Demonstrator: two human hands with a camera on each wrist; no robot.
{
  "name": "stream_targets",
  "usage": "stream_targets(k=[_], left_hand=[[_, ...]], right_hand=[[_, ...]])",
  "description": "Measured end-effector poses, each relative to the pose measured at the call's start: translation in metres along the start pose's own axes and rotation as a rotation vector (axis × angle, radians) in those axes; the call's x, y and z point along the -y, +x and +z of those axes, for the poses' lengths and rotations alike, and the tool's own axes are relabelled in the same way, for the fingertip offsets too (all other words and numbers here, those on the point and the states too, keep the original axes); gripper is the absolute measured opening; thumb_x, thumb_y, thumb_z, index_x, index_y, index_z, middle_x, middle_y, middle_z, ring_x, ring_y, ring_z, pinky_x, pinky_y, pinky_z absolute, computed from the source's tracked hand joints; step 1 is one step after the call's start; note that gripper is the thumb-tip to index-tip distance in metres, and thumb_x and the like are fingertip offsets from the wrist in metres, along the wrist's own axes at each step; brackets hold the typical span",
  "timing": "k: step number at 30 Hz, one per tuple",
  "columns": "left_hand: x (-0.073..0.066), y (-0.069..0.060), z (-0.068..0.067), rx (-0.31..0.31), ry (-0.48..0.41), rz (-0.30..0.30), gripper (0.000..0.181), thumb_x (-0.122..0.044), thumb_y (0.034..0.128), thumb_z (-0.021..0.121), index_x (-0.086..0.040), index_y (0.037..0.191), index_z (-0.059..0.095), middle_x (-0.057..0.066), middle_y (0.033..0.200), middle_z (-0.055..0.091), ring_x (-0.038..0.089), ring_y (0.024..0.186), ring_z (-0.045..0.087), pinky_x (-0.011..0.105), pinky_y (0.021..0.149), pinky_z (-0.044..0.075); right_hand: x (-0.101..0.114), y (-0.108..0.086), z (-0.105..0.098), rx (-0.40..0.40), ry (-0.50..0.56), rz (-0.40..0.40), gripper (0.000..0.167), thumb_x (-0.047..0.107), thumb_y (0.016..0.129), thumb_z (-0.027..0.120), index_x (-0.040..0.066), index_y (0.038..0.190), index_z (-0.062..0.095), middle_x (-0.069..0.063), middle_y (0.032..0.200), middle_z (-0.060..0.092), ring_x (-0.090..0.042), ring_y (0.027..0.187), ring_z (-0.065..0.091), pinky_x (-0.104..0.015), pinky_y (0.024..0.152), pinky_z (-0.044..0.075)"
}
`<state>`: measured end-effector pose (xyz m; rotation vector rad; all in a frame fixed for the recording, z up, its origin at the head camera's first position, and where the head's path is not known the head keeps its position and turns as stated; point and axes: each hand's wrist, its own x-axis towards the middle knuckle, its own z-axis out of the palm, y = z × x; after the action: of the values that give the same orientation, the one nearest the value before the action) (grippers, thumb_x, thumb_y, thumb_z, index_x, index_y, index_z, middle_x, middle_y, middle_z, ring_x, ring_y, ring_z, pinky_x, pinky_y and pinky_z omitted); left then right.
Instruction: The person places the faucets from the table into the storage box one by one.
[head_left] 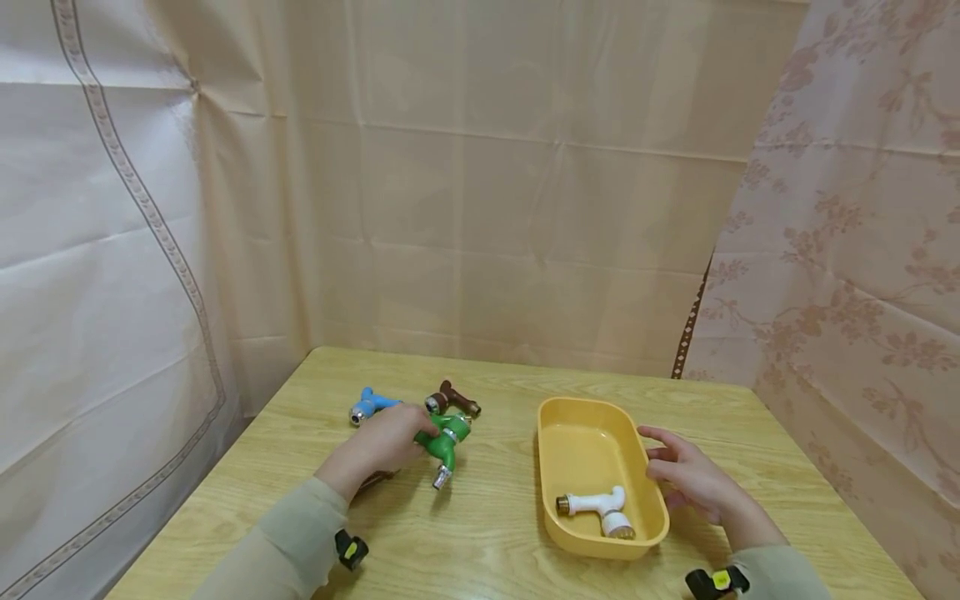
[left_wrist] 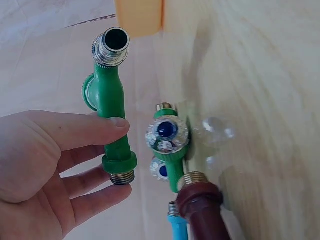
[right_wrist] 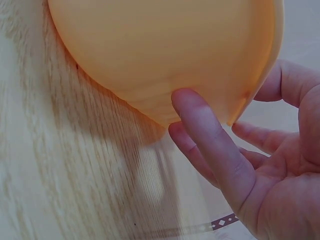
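The left hand (head_left: 390,439) is pinching a green tap (left_wrist: 111,100) between thumb and bent fingers over the desk (head_left: 480,542), near a brown tap (head_left: 462,402) and a blue tap (head_left: 367,407). The right hand (head_left: 695,478), holding nothing, is extending parted fingers at the yellow tray's (head_left: 585,458) side; a white tap (head_left: 597,503) is lying inside.

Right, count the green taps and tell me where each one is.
2. One green tap is held in the left hand; the other green tap lies beyond it on the table. More could be hidden behind these.
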<state>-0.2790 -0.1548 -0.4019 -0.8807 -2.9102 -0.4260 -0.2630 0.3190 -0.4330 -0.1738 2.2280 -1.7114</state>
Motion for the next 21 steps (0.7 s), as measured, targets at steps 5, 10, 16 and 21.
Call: stream_targets(k=[5, 10, 16, 21], left_hand=[[-0.002, 0.001, -0.006, -0.020, -0.021, 0.006, 0.025, 0.000, 0.0848, 0.079, -0.009, 0.108, 0.079, 0.001, 0.105, 0.068, 0.019, 0.094, 0.066, 0.037, 0.081, 0.057], [-0.003, 0.003, -0.009, -0.028, -0.022, 0.026, 0.023, -0.001, 0.0846, 0.079, -0.008, 0.107, 0.079, -0.001, 0.102, 0.067, 0.017, 0.091, 0.065, 0.035, 0.079, 0.056], [-0.005, 0.005, -0.011, -0.041, 0.014, 0.041, 0.025, -0.002, 0.0839, 0.081, -0.009, 0.108, 0.080, -0.004, 0.100, 0.066, 0.014, 0.088, 0.064, 0.033, 0.078, 0.056], [-0.010, 0.008, -0.012, -0.046, 0.026, 0.041, 0.025, -0.004, 0.0839, 0.082, -0.013, 0.107, 0.080, -0.008, 0.095, 0.065, 0.009, 0.084, 0.061, 0.030, 0.075, 0.054]], right_hand=[[0.001, 0.000, 0.000, -0.002, -0.003, 0.003, 0.080, 0.001, 0.094, 0.057, 0.001, 0.161, 0.013, -0.041, 0.148, 0.032, -0.036, 0.111, 0.064, -0.055, 0.071, 0.060], [0.001, 0.000, 0.000, -0.003, -0.001, 0.005, 0.080, 0.000, 0.093, 0.057, 0.001, 0.161, 0.014, -0.041, 0.148, 0.032, -0.036, 0.112, 0.064, -0.055, 0.071, 0.060], [0.001, 0.000, 0.000, 0.001, 0.000, 0.004, 0.080, 0.001, 0.094, 0.057, 0.001, 0.161, 0.013, -0.040, 0.147, 0.033, -0.035, 0.110, 0.064, -0.055, 0.070, 0.060], [0.001, 0.000, 0.000, 0.015, 0.012, -0.001, 0.081, 0.001, 0.094, 0.056, 0.000, 0.160, 0.011, -0.040, 0.146, 0.035, -0.035, 0.109, 0.065, -0.055, 0.070, 0.060]])
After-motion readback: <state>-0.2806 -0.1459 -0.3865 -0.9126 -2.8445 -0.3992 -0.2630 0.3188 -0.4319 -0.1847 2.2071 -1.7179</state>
